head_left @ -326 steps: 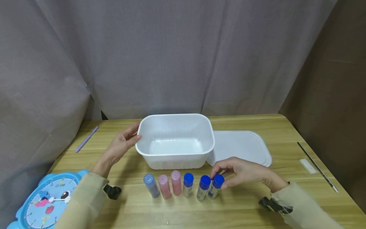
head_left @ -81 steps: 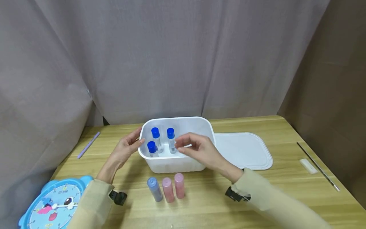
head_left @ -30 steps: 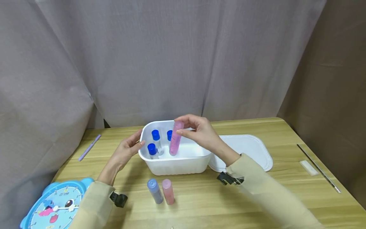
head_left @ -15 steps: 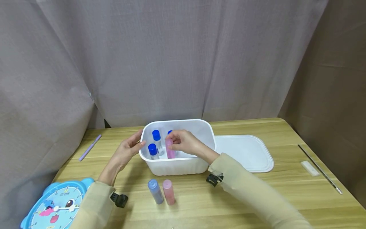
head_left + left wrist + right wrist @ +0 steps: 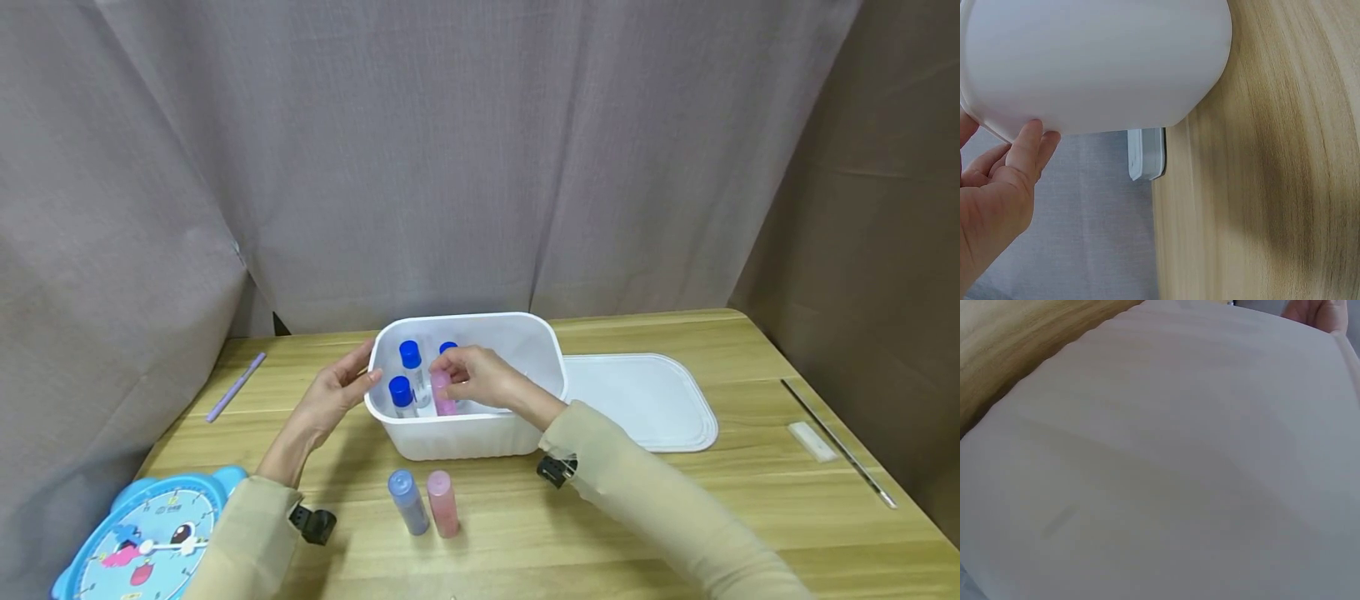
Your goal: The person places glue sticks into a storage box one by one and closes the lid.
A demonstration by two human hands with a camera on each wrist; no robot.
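While a pink bottle (image 5: 441,393) is held upright by the right hand (image 5: 480,379) inside the white tub (image 5: 480,433) at centre frame, three blue-capped bottles (image 5: 401,390) are already stood beside it. Two bottles (image 5: 426,502) are left on the table (image 5: 750,517) below. The tub's left rim is touched by the left hand (image 5: 330,398), fingers fairly straight.
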